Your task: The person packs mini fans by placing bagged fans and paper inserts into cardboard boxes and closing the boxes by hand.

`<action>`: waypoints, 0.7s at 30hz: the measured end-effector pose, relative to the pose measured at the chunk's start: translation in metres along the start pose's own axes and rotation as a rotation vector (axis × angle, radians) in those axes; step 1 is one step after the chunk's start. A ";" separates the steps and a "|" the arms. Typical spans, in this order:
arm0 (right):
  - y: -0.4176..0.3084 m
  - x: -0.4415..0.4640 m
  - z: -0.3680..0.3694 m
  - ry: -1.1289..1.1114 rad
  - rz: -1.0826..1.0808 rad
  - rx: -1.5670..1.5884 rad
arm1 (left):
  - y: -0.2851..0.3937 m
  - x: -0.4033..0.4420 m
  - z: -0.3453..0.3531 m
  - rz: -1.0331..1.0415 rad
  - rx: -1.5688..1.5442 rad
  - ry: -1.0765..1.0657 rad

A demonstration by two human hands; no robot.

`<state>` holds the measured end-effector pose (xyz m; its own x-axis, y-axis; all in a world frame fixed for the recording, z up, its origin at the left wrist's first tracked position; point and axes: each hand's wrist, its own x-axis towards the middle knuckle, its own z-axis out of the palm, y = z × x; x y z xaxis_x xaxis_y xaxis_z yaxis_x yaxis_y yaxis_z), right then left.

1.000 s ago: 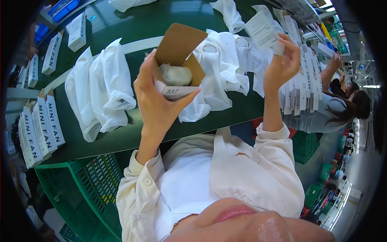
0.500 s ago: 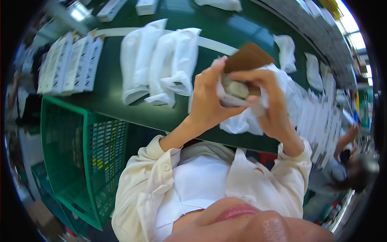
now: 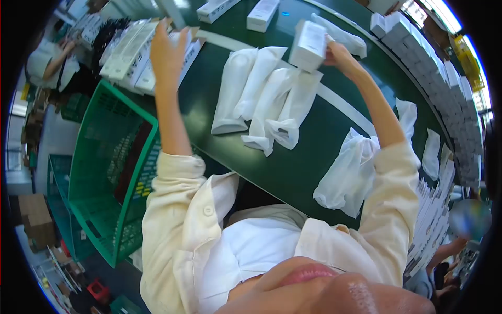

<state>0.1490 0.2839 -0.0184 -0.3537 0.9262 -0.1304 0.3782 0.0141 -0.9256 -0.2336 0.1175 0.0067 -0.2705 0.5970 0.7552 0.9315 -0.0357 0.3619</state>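
Observation:
My right hand (image 3: 339,53) grips a closed white box (image 3: 308,46) by its right side, above the far part of the green table (image 3: 209,152). At the upper left, my left hand (image 3: 168,52) is over a row of white boxes (image 3: 128,60), its thumb and fingers apart; whether it touches them is unclear. White wrapped pieces (image 3: 235,89) lie side by side between my hands. More white pouches (image 3: 348,172) rest at the table's near right.
A green crate (image 3: 112,230) stands below the table's left edge. Two white boxes (image 3: 262,14) sit at the far side. Stacked white boxes (image 3: 429,68) line the right. A co-worker (image 3: 52,63) is at the upper left.
The box, open in both hands before, is now closed and in my right hand, moved away across the table. My left hand let go of it and moved left to the box row. The view turned left.

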 end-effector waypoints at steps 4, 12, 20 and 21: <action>0.043 0.085 -0.039 0.726 -0.638 -1.014 | -0.079 -0.025 0.018 0.120 0.488 -0.327; 0.046 0.086 -0.028 0.409 -0.365 -1.409 | -0.002 -0.037 -0.021 0.042 0.350 -0.389; -0.003 -0.025 -0.054 0.191 -0.393 -0.622 | 0.134 -0.085 -0.049 -0.096 -0.507 -0.243; -0.039 -0.055 -0.062 0.252 -0.288 -0.575 | 0.151 -0.096 -0.050 -0.123 -0.594 -0.290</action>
<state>0.2065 0.2560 0.0463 -0.3247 0.9139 0.2437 0.7175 0.4059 -0.5661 -0.0787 0.0146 0.0159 -0.2122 0.8133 0.5417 0.5835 -0.3392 0.7379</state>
